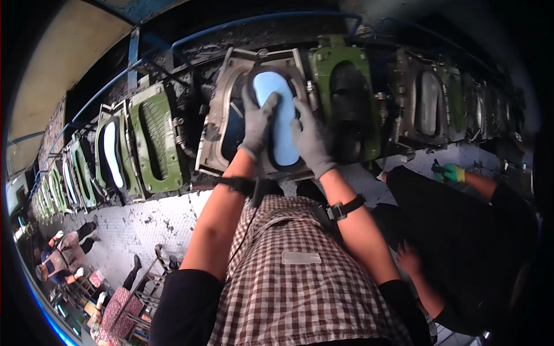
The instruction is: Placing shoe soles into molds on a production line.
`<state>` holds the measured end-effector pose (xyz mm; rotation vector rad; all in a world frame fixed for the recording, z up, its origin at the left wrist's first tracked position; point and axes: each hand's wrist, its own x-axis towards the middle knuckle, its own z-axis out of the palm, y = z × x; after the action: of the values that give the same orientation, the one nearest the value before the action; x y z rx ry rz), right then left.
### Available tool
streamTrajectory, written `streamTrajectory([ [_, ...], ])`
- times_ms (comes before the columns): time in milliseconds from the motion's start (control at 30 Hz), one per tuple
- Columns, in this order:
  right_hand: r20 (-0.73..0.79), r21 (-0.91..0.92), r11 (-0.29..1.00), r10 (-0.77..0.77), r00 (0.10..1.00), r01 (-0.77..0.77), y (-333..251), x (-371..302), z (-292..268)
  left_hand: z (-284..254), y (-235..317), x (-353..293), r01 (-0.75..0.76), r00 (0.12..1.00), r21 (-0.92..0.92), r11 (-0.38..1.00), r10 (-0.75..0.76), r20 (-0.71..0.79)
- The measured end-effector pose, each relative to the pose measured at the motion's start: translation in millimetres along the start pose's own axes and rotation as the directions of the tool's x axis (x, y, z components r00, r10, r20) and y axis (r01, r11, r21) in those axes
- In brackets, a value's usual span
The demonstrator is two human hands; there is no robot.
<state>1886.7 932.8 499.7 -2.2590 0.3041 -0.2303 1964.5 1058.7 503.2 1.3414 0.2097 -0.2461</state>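
My left hand (pixel 258 122), in a grey glove, grips the left side of a light blue shoe-sole piece (pixel 283 135), its thumb lying across the top face. On the opposite edge my right hand (pixel 311 138), gloved alike, holds the piece with fingers pointing away from me. A dark rim surrounds the blue piece; I cannot tell whether it is a black outsole or the mould cavity. Both are over the right half of an open metal sole mould (pixel 231 75). A sole-shaped hollow (pixel 234 130) shows in its left half.
An open green mould (pixel 337 57) stands right of mine, and another green mould (pixel 151 138) left. A pale sole (pixel 111 153) lies in a mould farther left. A blue rail (pixel 265 18) runs behind. A person in dark clothes (pixel 456 230) is close at right; others sit lower left.
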Motion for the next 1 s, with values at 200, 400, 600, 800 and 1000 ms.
streamTrajectory([
  [200,-0.227,0.244,0.966,-0.025,0.974,0.082,15,-45,-116,61,13,-65,-0.577,0.809,0.756,0.309,0.341,0.479],
  [400,-0.179,0.193,0.977,0.131,0.975,-0.096,106,-58,-184,178,-21,-54,-0.237,0.953,0.346,0.908,0.147,0.266],
  [600,-0.285,0.662,0.686,0.602,0.746,-0.301,221,-45,-331,373,-18,-114,-0.19,0.775,0.177,0.966,0.037,0.631],
  [800,-0.314,0.724,0.643,0.631,0.709,-0.251,324,-10,-446,485,-159,-2,0.351,0.915,0.163,0.922,-0.374,0.148],
  [1000,-0.418,0.557,0.827,0.356,0.836,-0.074,327,89,-454,482,-214,-7,0.253,0.947,0.026,0.967,-0.253,0.2],
])
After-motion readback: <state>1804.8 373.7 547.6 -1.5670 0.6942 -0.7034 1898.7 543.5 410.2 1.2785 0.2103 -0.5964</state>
